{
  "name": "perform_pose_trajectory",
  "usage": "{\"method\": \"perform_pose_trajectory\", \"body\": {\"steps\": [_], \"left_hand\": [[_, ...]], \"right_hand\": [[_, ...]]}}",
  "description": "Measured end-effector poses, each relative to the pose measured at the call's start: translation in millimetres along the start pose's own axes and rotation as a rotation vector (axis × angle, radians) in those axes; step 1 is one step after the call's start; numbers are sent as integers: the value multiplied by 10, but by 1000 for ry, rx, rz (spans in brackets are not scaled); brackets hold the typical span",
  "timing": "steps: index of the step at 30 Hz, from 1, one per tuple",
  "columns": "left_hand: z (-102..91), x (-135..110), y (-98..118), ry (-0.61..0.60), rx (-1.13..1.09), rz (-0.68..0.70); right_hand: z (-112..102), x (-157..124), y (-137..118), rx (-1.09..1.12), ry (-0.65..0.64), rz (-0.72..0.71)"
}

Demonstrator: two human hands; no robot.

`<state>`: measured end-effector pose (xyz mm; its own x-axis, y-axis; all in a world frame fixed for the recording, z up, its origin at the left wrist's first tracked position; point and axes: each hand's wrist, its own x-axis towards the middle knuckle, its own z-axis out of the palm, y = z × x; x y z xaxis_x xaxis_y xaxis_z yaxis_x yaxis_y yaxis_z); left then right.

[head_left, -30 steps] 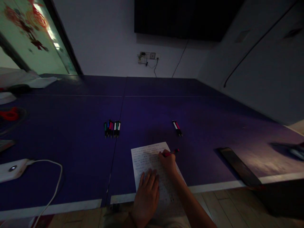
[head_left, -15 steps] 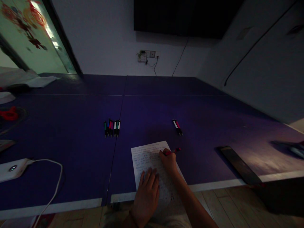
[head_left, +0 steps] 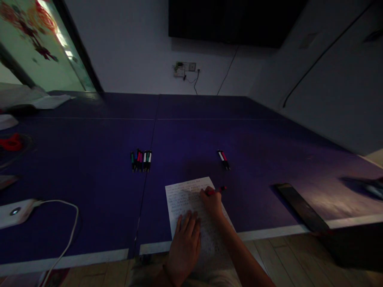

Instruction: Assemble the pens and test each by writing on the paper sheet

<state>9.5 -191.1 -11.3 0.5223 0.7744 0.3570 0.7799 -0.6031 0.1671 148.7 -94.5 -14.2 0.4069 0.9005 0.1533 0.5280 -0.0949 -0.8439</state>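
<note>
A sheet of paper [head_left: 176, 199] covered in handwritten lines lies at the table's front edge, its lower part hanging over it. My left hand [head_left: 186, 243] rests flat on the sheet with fingers stretched out. My right hand [head_left: 212, 202] grips a red pen [head_left: 222, 189] over the upper right of the paper; the pen's tip is hidden behind the fingers. Beyond the paper, to the right, two pens [head_left: 224, 160], one white and one red, lie side by side. Several pens [head_left: 141, 161] in mixed colours form a row farther left.
A dark phone [head_left: 301, 207] lies at the table's right front edge. On the left are a white power bank [head_left: 16, 213] with a white cable [head_left: 76, 215] and a red-handled object [head_left: 12, 142]. The purple table [head_left: 191, 135] reaches back to a wall with sockets [head_left: 185, 68] under a black screen [head_left: 233, 22].
The red pen's rear end has shifted slightly left with a small movement of my right hand. My left hand and the paper stay about where they were.
</note>
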Motion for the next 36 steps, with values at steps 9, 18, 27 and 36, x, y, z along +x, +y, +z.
{"method": "perform_pose_trajectory", "body": {"steps": [9, 18, 27, 36], "left_hand": [[-32, 7, 7, -5, -19, -14], [6, 1, -2, 6, -20, -2], [-2, 1, -3, 18, -19, -4], [29, -4, -12, 42, 8, 9]], "right_hand": [[8, -5, 18, 14, -11, 1], [7, -5, 28, 6, -7, -11], [-13, -3, -16, 144, -5, 37], [-321, 155, -51, 933, 389, 288]]}}
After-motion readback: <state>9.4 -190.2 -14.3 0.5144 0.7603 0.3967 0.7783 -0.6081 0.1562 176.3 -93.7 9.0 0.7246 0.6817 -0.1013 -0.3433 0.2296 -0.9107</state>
